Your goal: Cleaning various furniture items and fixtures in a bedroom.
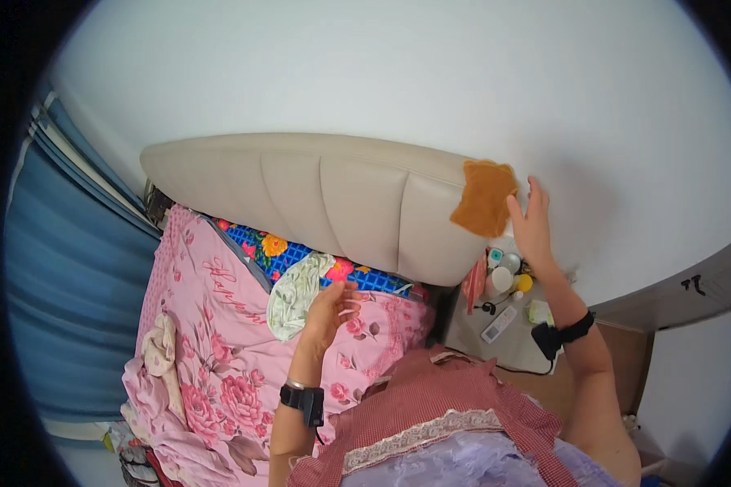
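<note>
An orange-brown cloth point(486, 198) lies draped over the right end of the beige padded headboard point(359, 201). My right hand point(531, 225) is at the cloth's right edge, fingers spread, its thumb close to or touching the cloth; contact cannot be told. My left hand point(331, 313) hovers over the bed with loosely curled fingers and nothing seen in it. Just left of it a pale green leaf-patterned cloth point(292, 298) lies partly on the pink floral bed sheet point(237, 365) and partly on the blue floral fabric point(250, 243) along the headboard.
At the right, a bedside table point(515, 344) holds jars, a white remote control point(499, 324), a cable and a red cloth point(476, 283). Bunched bedding point(158, 414) lies at the bed's left side, near a blue curtain point(73, 262). A white wall point(402, 73) rises behind the headboard.
</note>
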Tool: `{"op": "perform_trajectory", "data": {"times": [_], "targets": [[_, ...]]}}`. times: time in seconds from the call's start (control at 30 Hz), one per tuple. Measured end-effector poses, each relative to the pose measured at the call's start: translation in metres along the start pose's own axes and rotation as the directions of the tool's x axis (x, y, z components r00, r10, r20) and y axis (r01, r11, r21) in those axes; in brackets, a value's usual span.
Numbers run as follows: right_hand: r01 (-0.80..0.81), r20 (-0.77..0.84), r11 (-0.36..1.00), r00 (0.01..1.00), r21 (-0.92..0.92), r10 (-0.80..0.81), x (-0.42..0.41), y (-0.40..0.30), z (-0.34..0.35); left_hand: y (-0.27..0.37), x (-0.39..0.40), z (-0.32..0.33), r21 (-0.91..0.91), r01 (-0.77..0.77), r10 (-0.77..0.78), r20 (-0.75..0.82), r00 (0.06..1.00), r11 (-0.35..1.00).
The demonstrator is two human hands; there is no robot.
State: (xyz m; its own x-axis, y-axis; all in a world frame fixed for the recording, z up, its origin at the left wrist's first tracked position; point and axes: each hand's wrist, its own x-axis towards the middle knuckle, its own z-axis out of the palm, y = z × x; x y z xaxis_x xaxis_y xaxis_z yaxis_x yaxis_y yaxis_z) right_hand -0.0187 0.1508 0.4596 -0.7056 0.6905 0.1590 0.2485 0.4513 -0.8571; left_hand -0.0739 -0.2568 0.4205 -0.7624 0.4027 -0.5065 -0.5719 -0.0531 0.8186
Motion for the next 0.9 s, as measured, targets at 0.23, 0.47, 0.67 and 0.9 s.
{"op": "perform_trajectory", "data": {"times": [0.23, 0.47, 0.67, 0.9], "targets": [[0.626, 0.227, 0.603, 0.763, -0.495, -0.605, -0.020, 0.002, 0.033, -0.014, 0.018, -0.012, -0.023, 0.038, -0.039, -0.010, 0.999, 0.999], [0.561, 0.119, 0.637, 0.792, -0.529, -0.599, 0.001, 0.003, 0.047, -0.020, 0.034, -0.024, -0.036, 0.082, -0.084, -0.042, 0.996, 0.996], [0.524, 0.055, 0.652, 0.800, -0.549, -0.597, 0.016, -0.001, 0.052, 0.001, 0.052, -0.042, -0.012, 0.053, -0.054, -0.127, 0.990, 0.999], [0.610, 0.163, 0.370, 0.641, -0.701, -0.750, -0.001, 0.043, 0.045, 0.024, 0.072, -0.040, 0.040, 0.027, -0.022, -0.116, 0.993, 0.999]]}}
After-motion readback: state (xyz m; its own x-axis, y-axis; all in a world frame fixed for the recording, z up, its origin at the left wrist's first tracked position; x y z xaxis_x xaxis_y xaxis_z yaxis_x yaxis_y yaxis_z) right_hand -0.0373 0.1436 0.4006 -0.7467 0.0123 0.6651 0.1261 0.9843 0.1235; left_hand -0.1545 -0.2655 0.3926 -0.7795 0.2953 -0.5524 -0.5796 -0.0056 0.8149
